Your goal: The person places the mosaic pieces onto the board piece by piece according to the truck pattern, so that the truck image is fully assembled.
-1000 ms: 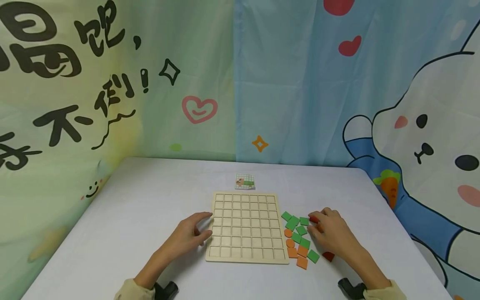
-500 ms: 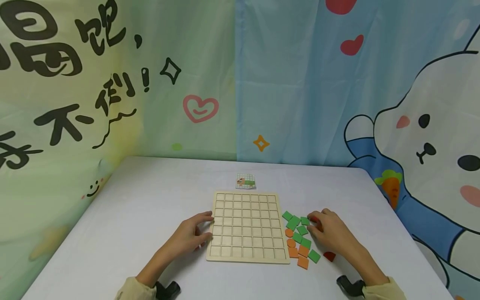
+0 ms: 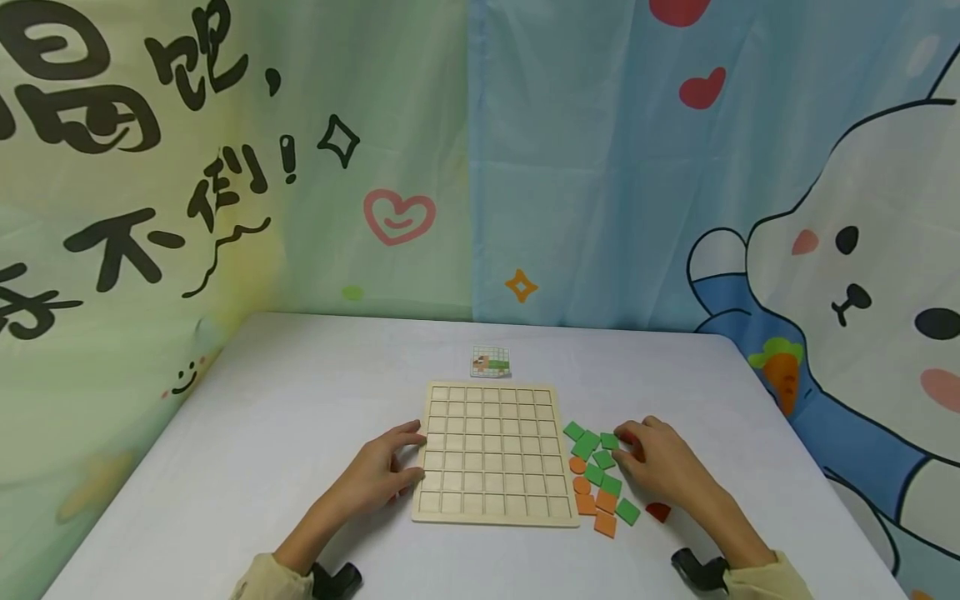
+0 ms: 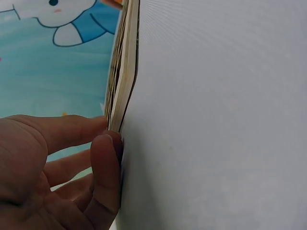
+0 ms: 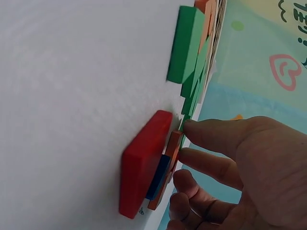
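A square wooden board with a grid of grooves lies flat on the white table. My left hand rests at its left edge, index finger and thumb apart; in the left wrist view, fingertips touch the board's corner edge. My right hand rests at the right side of a loose group of tiles, its fingertips close by a green tile, with a bit of red under the fingers. The right wrist view shows a red tile, a blue piece and a brownish tile beside the fingers.
Green tiles, orange discs and orange square tiles lie along the board's right side. A small printed picture card lies beyond the board. A patterned curtain hangs behind the table.
Hands, board and tiles stay nearly in place. The right fingers shift very slightly and less red shows under them.
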The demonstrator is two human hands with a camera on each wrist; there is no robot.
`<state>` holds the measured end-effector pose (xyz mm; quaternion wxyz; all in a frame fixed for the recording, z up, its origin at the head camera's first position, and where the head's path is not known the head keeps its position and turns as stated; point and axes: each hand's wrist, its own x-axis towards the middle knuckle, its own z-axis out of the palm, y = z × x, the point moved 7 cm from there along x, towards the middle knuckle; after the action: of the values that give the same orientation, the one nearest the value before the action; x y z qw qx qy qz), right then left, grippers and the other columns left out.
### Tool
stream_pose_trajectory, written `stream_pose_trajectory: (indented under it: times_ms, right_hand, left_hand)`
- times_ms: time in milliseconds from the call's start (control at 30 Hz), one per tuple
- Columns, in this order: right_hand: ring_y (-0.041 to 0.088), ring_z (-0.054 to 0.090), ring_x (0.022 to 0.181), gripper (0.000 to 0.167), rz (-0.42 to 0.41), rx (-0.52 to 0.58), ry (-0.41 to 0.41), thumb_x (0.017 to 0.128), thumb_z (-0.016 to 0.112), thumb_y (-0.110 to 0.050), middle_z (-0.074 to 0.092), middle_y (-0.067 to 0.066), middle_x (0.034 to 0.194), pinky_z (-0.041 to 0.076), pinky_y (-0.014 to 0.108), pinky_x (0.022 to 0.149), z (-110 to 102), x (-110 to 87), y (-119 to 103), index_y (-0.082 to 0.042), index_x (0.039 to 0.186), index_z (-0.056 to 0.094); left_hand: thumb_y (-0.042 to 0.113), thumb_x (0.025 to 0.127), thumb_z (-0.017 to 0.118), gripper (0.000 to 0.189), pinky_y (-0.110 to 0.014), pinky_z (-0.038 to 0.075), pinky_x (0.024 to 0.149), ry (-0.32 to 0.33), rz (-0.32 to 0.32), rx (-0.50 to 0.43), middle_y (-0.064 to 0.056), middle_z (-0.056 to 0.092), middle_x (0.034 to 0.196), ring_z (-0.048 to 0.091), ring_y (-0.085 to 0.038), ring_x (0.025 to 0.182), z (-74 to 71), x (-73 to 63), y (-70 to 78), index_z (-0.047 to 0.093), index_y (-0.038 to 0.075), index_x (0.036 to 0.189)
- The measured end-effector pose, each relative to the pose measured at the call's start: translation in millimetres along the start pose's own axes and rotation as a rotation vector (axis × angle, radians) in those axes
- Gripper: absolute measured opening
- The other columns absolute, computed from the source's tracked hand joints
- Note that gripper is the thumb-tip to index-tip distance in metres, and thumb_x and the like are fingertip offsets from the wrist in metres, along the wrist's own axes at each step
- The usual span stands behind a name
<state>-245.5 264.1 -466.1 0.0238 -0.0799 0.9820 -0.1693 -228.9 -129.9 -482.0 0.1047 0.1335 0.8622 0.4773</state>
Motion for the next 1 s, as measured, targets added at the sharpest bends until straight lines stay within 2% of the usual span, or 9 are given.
stream_pose_trajectory:
  times_ms: [200, 1000]
  right_hand:
    - [0.018, 0.049, 0.082, 0.036, -0.001, 0.007, 0.001, 0.095, 0.079, -0.022, 0.058, 0.004, 0.09, 0.042, 0.032, 0.069, 0.7, 0.5, -0.3, -0.003, 0.124, 0.072]
    - [0.017, 0.05, 0.078, 0.026, 0.006, 0.019, 0.002, 0.094, 0.077, -0.015, 0.059, 0.004, 0.087, 0.043, 0.031, 0.068, 0.0, 4.4, -2.0, -0.002, 0.116, 0.074]
  left_hand:
    - [0.005, 0.094, 0.075, 0.053, -0.026, 0.05, 0.05, -0.005, -0.012, 0.022, -0.02, 0.041, 0.169, 0.057, -0.013, 0.051, 0.0, 0.6, -2.1, 0.06, -0.007, 0.143]
    - [0.003, 0.093, 0.075, 0.055, -0.026, 0.049, 0.05, -0.009, -0.004, 0.01, -0.018, 0.042, 0.169, 0.057, -0.015, 0.052, 1.5, -0.5, -2.0, 0.059, -0.006, 0.145]
